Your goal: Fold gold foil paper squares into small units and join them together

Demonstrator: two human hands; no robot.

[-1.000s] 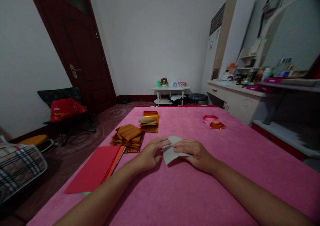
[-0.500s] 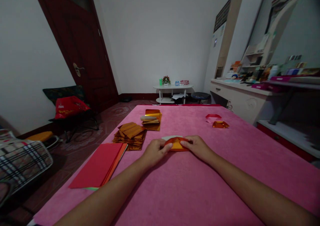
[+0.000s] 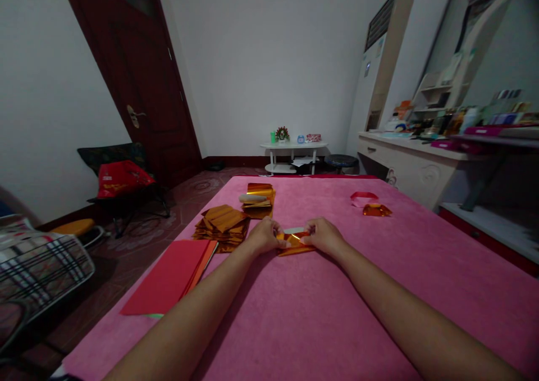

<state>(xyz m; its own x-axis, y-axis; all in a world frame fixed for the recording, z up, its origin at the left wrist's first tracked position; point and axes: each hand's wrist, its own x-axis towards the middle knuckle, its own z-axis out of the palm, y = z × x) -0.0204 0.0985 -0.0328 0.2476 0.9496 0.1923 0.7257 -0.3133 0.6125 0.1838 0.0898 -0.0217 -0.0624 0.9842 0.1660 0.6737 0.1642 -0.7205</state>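
A sheet of shiny gold foil paper (image 3: 296, 248), partly folded, lies on the pink cloth in front of me. My left hand (image 3: 266, 236) pinches its left end, and my right hand (image 3: 323, 236) pinches the right end. Along its far side a whitish strip (image 3: 295, 230) shows. Left of my left hand sits a stack of gold foil sheets (image 3: 222, 226). Behind that stack is another pile of gold paper (image 3: 263, 190) with a pale oval object (image 3: 251, 199) on it. Farther right lie a folded gold foil piece (image 3: 377, 210) and a pink-red paper ring (image 3: 364, 199).
Red and orange paper sheets (image 3: 170, 277) lie at the left edge of the pink-covered table (image 3: 303, 319). Beyond stands a small white table (image 3: 295, 145). On the right is a dresser (image 3: 415, 148) crowded with bottles; a chair with a red bag (image 3: 125, 178) stands left.
The foil paper has gone from a bulging, curved shape to a flatter one with a crease across it. My fingers have shifted to its far corners. The view has moved slightly.
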